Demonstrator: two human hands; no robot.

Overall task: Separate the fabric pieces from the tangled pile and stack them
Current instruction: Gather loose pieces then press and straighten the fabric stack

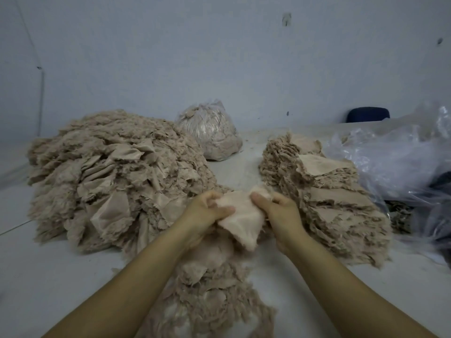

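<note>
A big tangled pile of beige frayed fabric pieces (pixel 114 176) fills the left of the floor. On the right stands a leaning stack of flat beige pieces (pixel 329 198). Between them, both hands hold one pale beige fabric piece (pixel 240 220) above a smaller heap of tangled pieces (pixel 212 293). My left hand (pixel 207 213) grips its left edge with the thumb on top. My right hand (pixel 278 215) pinches its upper right edge, thumb pressed on the cloth.
A clear plastic bag stuffed with beige pieces (pixel 212 132) sits at the back against the pale wall. Crumpled clear plastic sheeting (pixel 395 162) lies at the right over dark items. A dark blue object (pixel 368 114) stands behind it. The floor (pixel 48 276) is light grey.
</note>
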